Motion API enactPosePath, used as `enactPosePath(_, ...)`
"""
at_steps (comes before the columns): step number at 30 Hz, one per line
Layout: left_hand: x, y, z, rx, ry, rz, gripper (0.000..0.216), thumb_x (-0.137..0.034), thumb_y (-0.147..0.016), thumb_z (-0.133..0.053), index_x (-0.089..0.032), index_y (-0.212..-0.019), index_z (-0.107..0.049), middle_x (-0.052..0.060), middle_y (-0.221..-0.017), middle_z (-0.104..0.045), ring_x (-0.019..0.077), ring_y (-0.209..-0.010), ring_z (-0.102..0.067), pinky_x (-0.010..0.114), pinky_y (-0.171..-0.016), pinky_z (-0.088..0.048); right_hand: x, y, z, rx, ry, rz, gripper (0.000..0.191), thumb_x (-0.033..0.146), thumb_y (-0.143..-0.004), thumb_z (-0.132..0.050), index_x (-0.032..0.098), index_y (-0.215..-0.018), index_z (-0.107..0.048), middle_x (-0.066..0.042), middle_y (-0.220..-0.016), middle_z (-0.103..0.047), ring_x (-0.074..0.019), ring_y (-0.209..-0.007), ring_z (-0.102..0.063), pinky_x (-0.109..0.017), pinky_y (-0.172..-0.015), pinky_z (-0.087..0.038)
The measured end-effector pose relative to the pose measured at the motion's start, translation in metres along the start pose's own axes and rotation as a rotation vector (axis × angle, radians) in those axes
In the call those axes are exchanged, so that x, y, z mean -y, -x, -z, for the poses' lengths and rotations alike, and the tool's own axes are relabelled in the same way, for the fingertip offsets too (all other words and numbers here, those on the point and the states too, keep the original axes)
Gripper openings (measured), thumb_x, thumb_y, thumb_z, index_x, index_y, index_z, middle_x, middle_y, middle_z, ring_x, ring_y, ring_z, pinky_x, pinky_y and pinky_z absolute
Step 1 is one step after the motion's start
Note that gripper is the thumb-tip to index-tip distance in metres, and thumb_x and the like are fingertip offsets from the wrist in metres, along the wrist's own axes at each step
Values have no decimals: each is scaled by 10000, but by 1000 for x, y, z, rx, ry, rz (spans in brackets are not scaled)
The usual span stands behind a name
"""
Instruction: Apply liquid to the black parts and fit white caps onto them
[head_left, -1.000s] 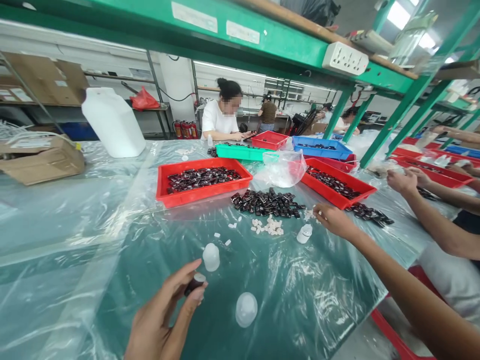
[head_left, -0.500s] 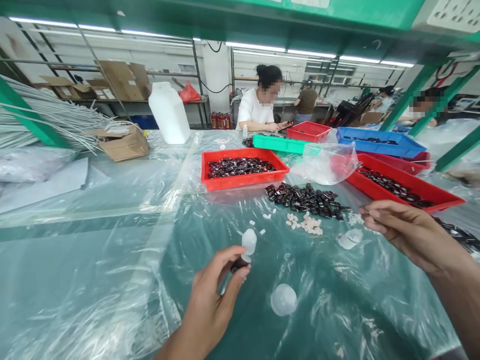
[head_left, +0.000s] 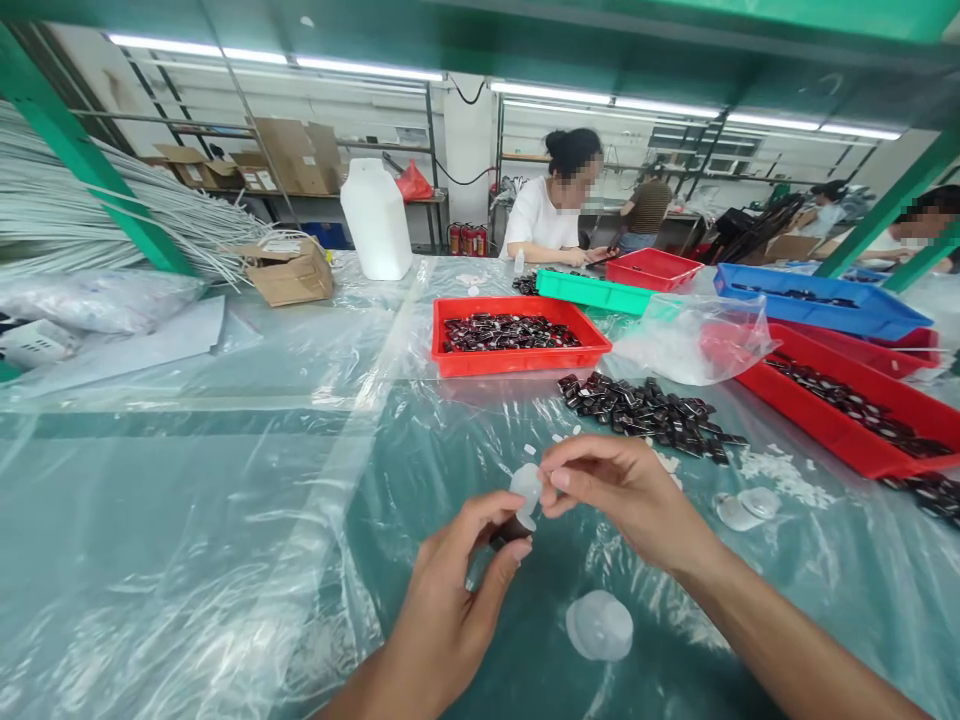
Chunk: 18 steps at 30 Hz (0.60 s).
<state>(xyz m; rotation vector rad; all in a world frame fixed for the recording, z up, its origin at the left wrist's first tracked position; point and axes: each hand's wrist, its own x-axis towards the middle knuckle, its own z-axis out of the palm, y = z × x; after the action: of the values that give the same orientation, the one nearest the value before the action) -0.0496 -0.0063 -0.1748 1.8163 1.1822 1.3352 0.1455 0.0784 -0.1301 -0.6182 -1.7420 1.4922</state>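
Observation:
My left hand (head_left: 469, 575) pinches a small black piece (head_left: 509, 533) with a pale top between thumb and fingers. Just beyond it shows a small whitish translucent container (head_left: 525, 482); whether it touches the black piece I cannot tell. My right hand (head_left: 611, 490) is closed in a pinch close beside that container, and whatever lies between its fingertips is hidden or too small to name. Nearer to me stands a translucent white cup (head_left: 600, 626). To the right of my right hand lies another small clear container (head_left: 748, 508).
Black parts are heaped (head_left: 649, 412) beyond my hands, with white bits (head_left: 784, 475) scattered nearby. A red tray (head_left: 521, 364) of black parts stands behind, a plastic bag (head_left: 694, 345) beside it. More trays line the right. A white jug (head_left: 376, 220) and a co-worker (head_left: 551, 215) are farther back.
My right hand has come in from the right to the piece in my left hand. The left hand keeps its pinch. The whole view has shifted a little.

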Motion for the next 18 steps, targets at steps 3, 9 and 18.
enactPosePath(3, 0, 0, -1, 13, -6, -11, 320, -173, -1023, -531, -366, -1278, -514, -56, -943, -689, 105, -835, -684, 189, -770, -539, -4, 9, -5, -33, 97, 43, 193, 311, -1052, -658, 120, -1062, -676, -11, -865, -687, -130, -701, -680, -260, -654, -607)
enactPosePath(9, 0, 1, -2, 18, -28, -1, 295, -151, -1024, -532, -336, -1254, -520, -50, -958, -692, 103, -820, -670, 182, -736, -516, 2, 27, -21, -149, 433, 180, 57, 164, -1022, -669, 154, -1064, -706, -8, -931, -726, -140, -818, -706, -252, -717, -591)
enactPosePath(18, 2, 7, -4, 10, -86, -1, 373, -160, -1018, -571, -340, -1331, -480, -56, -998, -722, 104, -827, -718, 167, -706, -536, 0, 30, -33, -285, 728, 323, 191, 44, -962, -674, 188, -1072, -734, 70, -983, -753, -19, -806, -705, -10, -794, -499)
